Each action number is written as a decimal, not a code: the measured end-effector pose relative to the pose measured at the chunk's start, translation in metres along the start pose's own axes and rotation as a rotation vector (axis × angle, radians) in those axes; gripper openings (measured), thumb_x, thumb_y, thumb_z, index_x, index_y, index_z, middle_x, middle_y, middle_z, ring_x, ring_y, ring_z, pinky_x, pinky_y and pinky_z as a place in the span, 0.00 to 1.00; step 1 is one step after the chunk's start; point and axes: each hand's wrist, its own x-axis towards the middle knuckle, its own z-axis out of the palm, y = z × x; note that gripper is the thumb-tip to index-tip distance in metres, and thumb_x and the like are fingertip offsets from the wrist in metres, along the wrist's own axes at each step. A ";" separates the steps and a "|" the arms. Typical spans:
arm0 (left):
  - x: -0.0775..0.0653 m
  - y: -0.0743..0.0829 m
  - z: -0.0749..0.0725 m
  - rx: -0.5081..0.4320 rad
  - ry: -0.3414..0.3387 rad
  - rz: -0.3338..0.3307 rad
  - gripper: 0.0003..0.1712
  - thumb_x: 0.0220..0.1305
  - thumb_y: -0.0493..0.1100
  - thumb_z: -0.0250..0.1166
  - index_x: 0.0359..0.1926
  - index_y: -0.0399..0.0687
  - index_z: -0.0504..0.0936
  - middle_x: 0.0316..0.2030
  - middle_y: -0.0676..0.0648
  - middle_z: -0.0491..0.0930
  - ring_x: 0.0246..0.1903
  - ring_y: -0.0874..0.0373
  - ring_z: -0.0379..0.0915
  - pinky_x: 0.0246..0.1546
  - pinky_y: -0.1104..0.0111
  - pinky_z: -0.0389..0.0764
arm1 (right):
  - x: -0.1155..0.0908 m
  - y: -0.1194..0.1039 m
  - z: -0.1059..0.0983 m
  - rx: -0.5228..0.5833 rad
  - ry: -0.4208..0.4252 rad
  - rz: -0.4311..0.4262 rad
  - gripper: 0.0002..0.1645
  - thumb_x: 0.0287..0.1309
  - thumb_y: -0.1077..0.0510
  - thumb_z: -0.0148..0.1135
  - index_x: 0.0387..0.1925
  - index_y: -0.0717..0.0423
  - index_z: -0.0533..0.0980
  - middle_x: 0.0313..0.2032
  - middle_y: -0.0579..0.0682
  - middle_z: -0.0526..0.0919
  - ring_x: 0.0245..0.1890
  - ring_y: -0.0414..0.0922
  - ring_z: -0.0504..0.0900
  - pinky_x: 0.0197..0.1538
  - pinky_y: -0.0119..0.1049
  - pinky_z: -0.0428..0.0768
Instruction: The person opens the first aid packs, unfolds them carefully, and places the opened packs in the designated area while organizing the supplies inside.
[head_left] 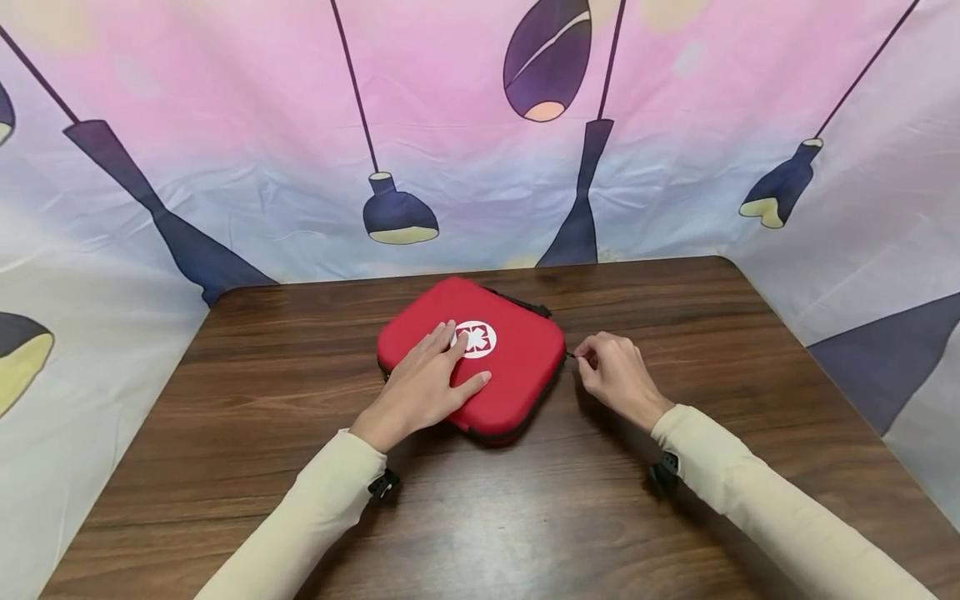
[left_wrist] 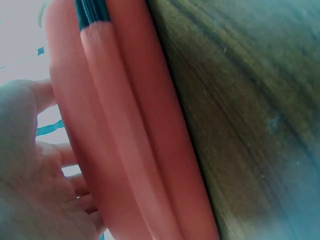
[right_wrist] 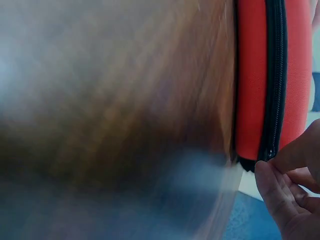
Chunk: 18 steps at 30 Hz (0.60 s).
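A red zippered first-aid case [head_left: 517, 358] with a white round emblem lies closed on the wooden table, turned cornerwise. My left hand [head_left: 423, 379] rests on its lid with fingers spread, the fingertips by the emblem. At the case's right corner my right hand [head_left: 617, 375] pinches a small dark zipper pull [head_left: 570, 355] between thumb and forefinger. The right wrist view shows the black zipper [right_wrist: 276, 75] running along the case's side to those fingertips. In the left wrist view, the case's red side [left_wrist: 135, 125] hides part of the left fingers.
The brown wooden table [head_left: 285, 358] extends around the case. A black carry handle [head_left: 525, 304] sits on the case's far right side. Behind the table hangs a cloth backdrop [head_left: 465, 142] printed with lamps.
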 end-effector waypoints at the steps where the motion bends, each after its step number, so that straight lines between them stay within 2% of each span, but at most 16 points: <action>1: -0.001 0.000 0.000 0.003 0.001 0.000 0.46 0.70 0.66 0.58 0.75 0.38 0.63 0.77 0.35 0.53 0.77 0.41 0.45 0.76 0.54 0.49 | 0.004 0.002 0.001 0.001 -0.003 0.003 0.04 0.53 0.70 0.65 0.30 0.64 0.84 0.28 0.54 0.84 0.26 0.45 0.82 0.31 0.43 0.81; 10: -0.008 0.000 0.000 -0.004 0.005 -0.008 0.45 0.68 0.65 0.60 0.75 0.40 0.65 0.77 0.37 0.54 0.76 0.42 0.48 0.75 0.53 0.51 | 0.037 0.015 0.011 0.037 -0.044 0.075 0.05 0.57 0.69 0.62 0.32 0.65 0.84 0.29 0.56 0.86 0.29 0.50 0.84 0.36 0.48 0.82; 18: -0.014 0.005 0.000 -0.011 0.031 -0.010 0.42 0.67 0.64 0.62 0.72 0.44 0.71 0.74 0.37 0.61 0.74 0.41 0.54 0.72 0.50 0.59 | 0.065 0.019 0.019 0.074 -0.100 0.134 0.07 0.60 0.68 0.62 0.34 0.66 0.85 0.31 0.58 0.87 0.32 0.52 0.85 0.38 0.47 0.82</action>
